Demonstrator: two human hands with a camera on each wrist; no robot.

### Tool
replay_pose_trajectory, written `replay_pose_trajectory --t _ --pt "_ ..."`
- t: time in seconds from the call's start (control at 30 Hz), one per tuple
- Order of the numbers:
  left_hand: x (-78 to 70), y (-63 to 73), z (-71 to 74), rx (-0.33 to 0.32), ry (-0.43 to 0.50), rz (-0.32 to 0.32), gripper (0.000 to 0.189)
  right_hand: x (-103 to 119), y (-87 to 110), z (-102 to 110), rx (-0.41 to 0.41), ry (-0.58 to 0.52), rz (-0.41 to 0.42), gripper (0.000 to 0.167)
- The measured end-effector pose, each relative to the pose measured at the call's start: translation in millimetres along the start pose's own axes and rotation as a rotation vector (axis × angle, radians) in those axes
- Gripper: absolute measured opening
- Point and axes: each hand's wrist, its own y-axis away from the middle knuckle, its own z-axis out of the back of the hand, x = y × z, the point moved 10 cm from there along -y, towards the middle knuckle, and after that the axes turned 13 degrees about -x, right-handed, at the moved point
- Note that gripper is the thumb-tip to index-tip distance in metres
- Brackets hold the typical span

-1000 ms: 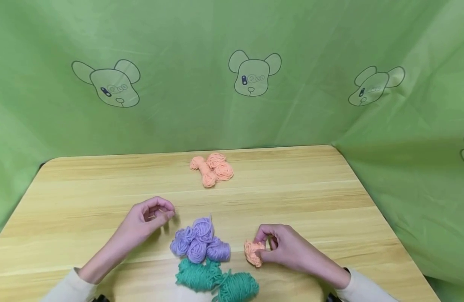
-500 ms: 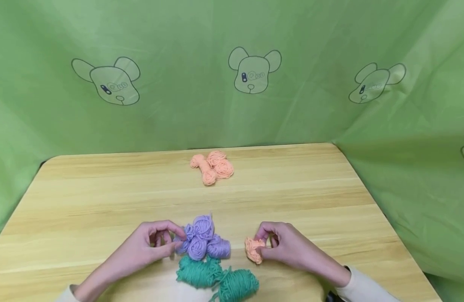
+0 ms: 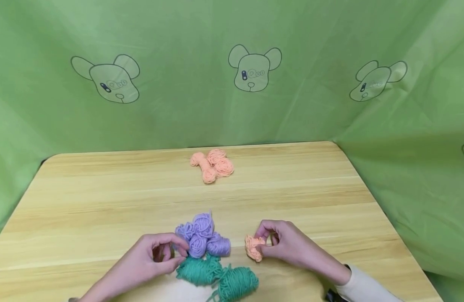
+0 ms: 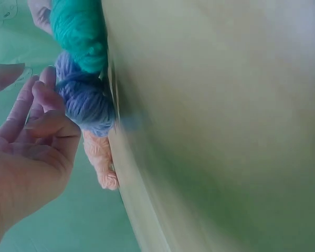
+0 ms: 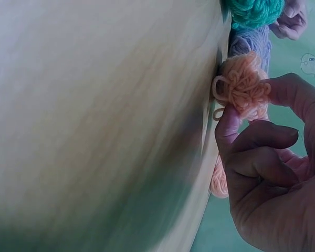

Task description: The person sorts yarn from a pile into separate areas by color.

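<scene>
My right hand (image 3: 286,243) pinches a small peach yarn skein (image 3: 252,248) between thumb and fingers, low at the right of the purple pile. In the right wrist view the looped end of this peach skein (image 5: 244,86) faces the camera. My left hand (image 3: 150,256) hovers at the left of the purple yarn skeins (image 3: 203,225), fingers loosely bent and thumb apart from the forefinger. Its fingertips overlap the pile's left edge in the head view. In the left wrist view nothing lies between those fingers (image 4: 22,107). Two green yarn skeins (image 3: 237,284) lie in front of the purple ones.
A group of peach yarn skeins (image 3: 223,167) lies near the far edge of the wooden table (image 3: 103,188). Behind the table hangs a green curtain (image 3: 186,96) with bear-head drawings, which continues along the right side.
My left hand has come down from the upper left of the purple pile, past its left skein, toward the green yarn. My right hand keeps its pinch on the peach skein, nearly still.
</scene>
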Motion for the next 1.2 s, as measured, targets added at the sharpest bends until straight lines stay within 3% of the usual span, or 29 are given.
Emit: replay_pose_trajectory --t 0.23,0.33,0.57,0.8,1.2 --pt "-8.0 7.2 -7.1 -0.028 0.002 -0.147 0.025 -1.2 0.3 0.1 0.001 -0.003 -0.004 0.02" --pt "-9.2 9.3 -10.1 -0.045 -0.01 -0.178 0.026 -0.9 0.6 0.5 -0.002 -0.001 0.001 0.02" --pt "-5.1 12.4 -16.9 -0.053 -0.077 -0.15 0.027 -0.4 0.3 1.1 -0.003 0.003 0.008 0.02" --pt "-2.1 17.3 -21.8 -0.066 -0.208 -0.168 0.035 -1.5 1.6 0.4 0.001 -0.011 0.002 0.021" --pt "7.9 20.4 -25.0 -0.123 -0.267 -0.114 0.038 0.7 1.4 -0.7 0.026 -0.023 0.02 0.023"
